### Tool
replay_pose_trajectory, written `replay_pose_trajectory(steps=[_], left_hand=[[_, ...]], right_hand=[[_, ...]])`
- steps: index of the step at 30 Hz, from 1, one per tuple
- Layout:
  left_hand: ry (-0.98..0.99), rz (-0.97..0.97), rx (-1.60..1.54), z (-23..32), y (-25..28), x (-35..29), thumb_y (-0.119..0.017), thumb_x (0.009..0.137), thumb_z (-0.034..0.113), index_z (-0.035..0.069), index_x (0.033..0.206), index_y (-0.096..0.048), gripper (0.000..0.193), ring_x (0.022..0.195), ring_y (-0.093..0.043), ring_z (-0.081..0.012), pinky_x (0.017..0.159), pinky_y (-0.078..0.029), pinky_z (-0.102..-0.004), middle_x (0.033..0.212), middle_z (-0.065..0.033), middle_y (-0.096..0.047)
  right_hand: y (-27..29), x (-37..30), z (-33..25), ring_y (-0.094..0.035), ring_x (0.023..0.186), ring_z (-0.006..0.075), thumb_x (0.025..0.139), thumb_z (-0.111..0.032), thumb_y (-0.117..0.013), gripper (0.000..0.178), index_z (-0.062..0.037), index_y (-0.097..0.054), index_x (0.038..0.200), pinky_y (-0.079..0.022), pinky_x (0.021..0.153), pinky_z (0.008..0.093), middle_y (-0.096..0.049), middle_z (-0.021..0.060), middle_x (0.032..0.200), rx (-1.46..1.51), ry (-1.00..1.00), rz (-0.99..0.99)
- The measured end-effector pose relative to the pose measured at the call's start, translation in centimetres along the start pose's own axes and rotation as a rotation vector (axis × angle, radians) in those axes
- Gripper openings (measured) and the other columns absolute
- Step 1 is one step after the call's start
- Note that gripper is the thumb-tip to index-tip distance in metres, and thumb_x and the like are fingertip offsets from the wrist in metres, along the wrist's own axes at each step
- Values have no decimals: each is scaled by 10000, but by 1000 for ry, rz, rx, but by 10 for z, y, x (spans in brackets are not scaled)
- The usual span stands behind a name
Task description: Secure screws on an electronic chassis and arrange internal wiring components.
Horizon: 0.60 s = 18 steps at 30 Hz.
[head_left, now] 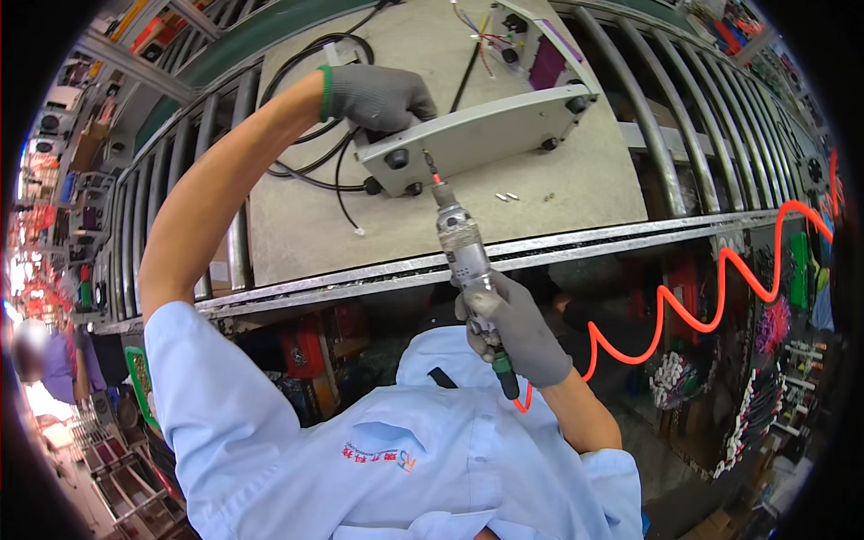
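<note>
My right hand (520, 326), in a grey glove, is wrapped round a silver air screwdriver (464, 245). Its bit (430, 167) points away from me and meets the lower left part of a light grey metal housing (490, 135), close to a black rubber foot (396, 159). The housing stands on its side, with its panel with black feet facing me. At its upper left corner my gloved left hand (382, 97) grips the edge, its fingertips partly hidden behind the panel. Black cables (315, 162) lie beside and behind that hand.
A pale board (306, 238) carries the housing on a roller conveyor (648, 108). Small metal pins (507, 196) lie right of the screwdriver. An orange coiled air hose (666, 310) runs from the tool to the right. The conveyor's metal rail (360, 274) crosses in front of me.
</note>
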<state>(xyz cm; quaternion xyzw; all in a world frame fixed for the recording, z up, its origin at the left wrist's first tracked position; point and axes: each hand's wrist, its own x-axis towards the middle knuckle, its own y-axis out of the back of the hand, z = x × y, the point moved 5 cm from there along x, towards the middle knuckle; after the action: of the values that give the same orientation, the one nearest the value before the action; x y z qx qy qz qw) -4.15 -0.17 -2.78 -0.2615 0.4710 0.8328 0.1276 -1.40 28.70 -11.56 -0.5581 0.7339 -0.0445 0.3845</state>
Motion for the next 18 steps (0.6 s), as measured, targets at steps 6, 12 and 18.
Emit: replay_pose_trajectory(steps=[6, 12, 18], left_hand=[[-15, -25, 20, -1, 0, 10, -672, 858, 184, -15, 843, -704, 202, 609, -560, -102, 589, -484, -320, 665, -11, -638], [17, -74, -47, -6, -4, 13, -656, 864, 157, -20, 871, -724, 190, 597, -556, -99, 578, -482, -314, 671, 1, -647], [-58, 128, 14, 3, 0, 17, -633, 861, 125, 10, 944, -724, 169, 761, -675, -193, 718, -529, -359, 812, -70, -728]], right_hand=[[-2, -7, -12, -524, 527, 76, 978, -360, -622, 341, -35, -543, 1044, -428, 447, 250, -532, 17, 795, -60, -10, 17], [-8, -5, -9, -510, 513, 80, 990, -356, -614, 347, -30, -508, 1045, -417, 438, 251, -538, 33, 827, -88, -12, 52], [2, -5, -2, -531, 527, 71, 952, -372, -679, 374, -34, -557, 1054, -442, 461, 254, -546, 28, 756, -204, 57, 90]])
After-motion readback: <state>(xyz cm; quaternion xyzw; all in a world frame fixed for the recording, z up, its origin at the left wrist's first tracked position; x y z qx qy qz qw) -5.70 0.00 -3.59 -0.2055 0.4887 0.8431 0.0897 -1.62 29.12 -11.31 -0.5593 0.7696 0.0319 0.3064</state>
